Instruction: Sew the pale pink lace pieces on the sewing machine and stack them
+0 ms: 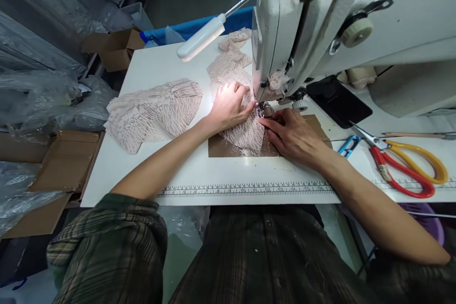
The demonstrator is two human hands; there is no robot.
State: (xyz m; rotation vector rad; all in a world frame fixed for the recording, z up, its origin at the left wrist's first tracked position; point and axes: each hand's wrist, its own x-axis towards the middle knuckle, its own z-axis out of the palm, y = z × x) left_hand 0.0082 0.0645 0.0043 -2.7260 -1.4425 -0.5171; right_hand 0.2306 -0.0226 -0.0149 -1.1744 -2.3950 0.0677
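A pale pink lace piece [245,135] lies under the presser foot [264,109] of a white sewing machine [320,23]. My left hand [230,104] rests on the lace just left of the foot, fingers curled and pressing the fabric down. My right hand [290,135] lies flat on the lace and the brown plate [221,147] to the right of the foot, its fingertips touching the fabric at the needle. More of the lace strip [228,64] trails away behind the machine.
A second pile of lace [153,111] lies at the table's left. A gooseneck lamp [201,37] hangs over the table. Red and yellow scissors [402,161], blue thread snips [348,145] and a black pad [338,100] sit right. Cardboard boxes [60,166] and plastic bags stand left.
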